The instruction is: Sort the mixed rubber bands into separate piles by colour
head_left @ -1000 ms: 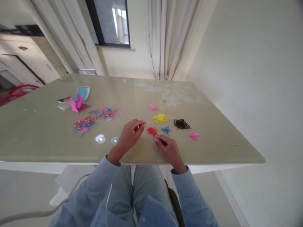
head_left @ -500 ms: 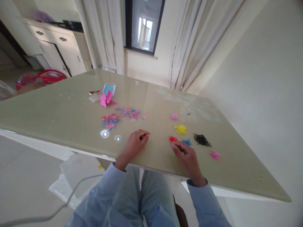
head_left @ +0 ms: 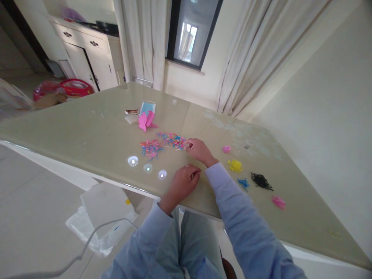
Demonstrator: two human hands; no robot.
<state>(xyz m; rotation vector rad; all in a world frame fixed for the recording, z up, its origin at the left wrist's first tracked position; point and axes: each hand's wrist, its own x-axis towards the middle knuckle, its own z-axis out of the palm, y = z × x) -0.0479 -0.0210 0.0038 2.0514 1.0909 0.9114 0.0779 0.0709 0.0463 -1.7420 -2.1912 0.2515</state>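
Note:
My right hand (head_left: 200, 150) reaches across to the right end of the mixed coloured pieces (head_left: 173, 140), its fingertips pinched at their edge. Nearer the table's front edge, my left hand (head_left: 183, 182) is closed, thumb against forefinger, a ring on one finger. Whatever either pinch holds is too small to make out. A second mixed pile (head_left: 152, 148) lies to the left. Sorted by colour on the right are a yellow pile (head_left: 235, 166), a blue pile (head_left: 243, 183), a black pile (head_left: 261, 181) and a pink pile (head_left: 279, 202). The red pile is hidden behind my right sleeve.
Farther back on the table (head_left: 110, 128) are a pink folded paper (head_left: 147, 121), a blue mask (head_left: 148, 107) and a small wrapper (head_left: 131, 112). A pink roll (head_left: 226, 148) lies behind the yellow pile. Below the left front edge, a cable (head_left: 95, 231) crosses sheets on the floor.
My right hand has moved from the red pile leftward and forward to the mixed pieces. My left hand stays near the front edge, still pinched. The view has shifted, moving the table's contents rightward.

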